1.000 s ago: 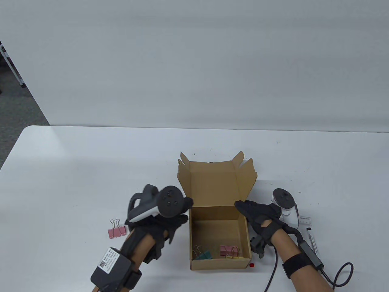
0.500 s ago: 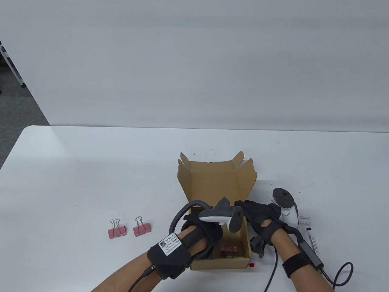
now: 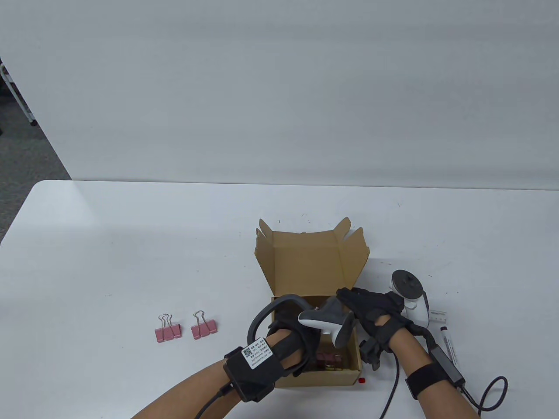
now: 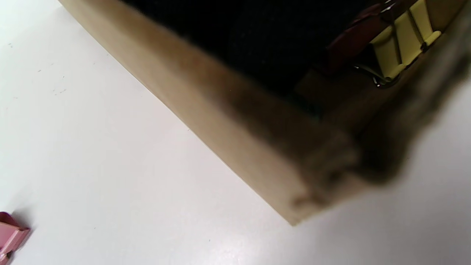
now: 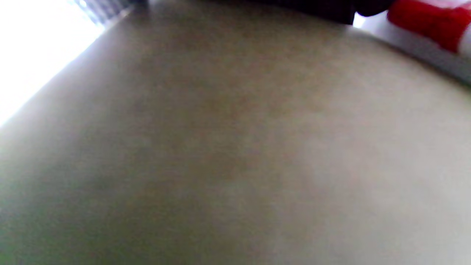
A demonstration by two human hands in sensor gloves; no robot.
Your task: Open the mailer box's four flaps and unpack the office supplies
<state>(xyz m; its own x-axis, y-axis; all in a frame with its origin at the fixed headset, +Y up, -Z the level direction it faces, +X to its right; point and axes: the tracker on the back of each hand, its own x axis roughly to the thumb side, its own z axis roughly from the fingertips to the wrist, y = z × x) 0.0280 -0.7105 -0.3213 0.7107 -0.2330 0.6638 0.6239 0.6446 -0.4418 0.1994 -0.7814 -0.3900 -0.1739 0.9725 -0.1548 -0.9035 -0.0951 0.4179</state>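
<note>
The brown mailer box [image 3: 308,262] stands open at the table's front middle, its lid flaps upright at the back. My left hand [image 3: 301,345] reaches down into the box; its fingers are hidden inside. A pink binder clip [image 3: 328,358] and a yellow one [image 4: 404,40] lie at the box's front right corner. My right hand [image 3: 356,305] holds the box's right wall, fingertips over its top edge. Two pink binder clips [image 3: 167,332] [image 3: 204,328] lie on the table left of the box. The right wrist view shows only blurred cardboard [image 5: 235,147].
A marker [image 3: 448,345] and a small white label [image 3: 438,315] lie right of my right hand. A small red object [image 3: 361,380] sits at the box's front right corner. The table's front edge is close below the box.
My left hand has moved from left of the box into it and now covers the teal clip. A second pink clip now lies on the table. My right hand has stayed put.
</note>
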